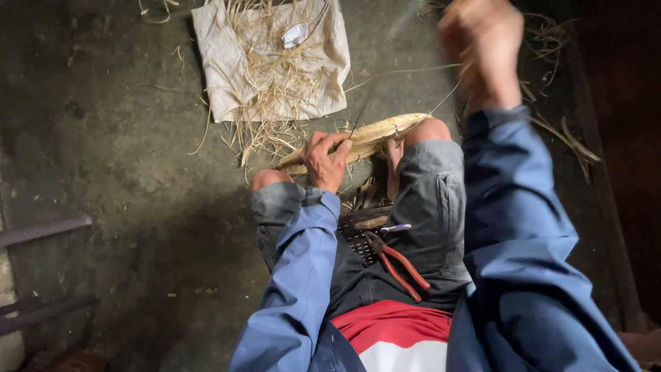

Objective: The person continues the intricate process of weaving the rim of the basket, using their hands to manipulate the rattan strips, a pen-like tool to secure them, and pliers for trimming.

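Floor: dark concrete floor (124,172), straw-strewn white cloth (227,62) far.
Bundle: pale bound straw bundle (375,134) across knees.
Left hand (325,160): clamped on bundle.
Right hand (482,48): raised right, fisted, blurred, pulling thin thread (446,96).
Lap: red-handled pliers (399,265).

**Where everything sits**

The person sits on the floor (124,207), knees apart. A bundle (361,140) lies across both knees, running from the left knee to the right. The left hand (325,160) rests on the bundle near its left end. The right hand (482,45) is raised above and to the right of it, well apart, with a thin strand (444,98) stretched between hand and bundle. Pliers (399,265) lie in the lap, behind the bundle. Ahead of the knees a cloth (220,76) lies on the floor with straw (265,89) on it. Bars (41,231) lie at the far left.
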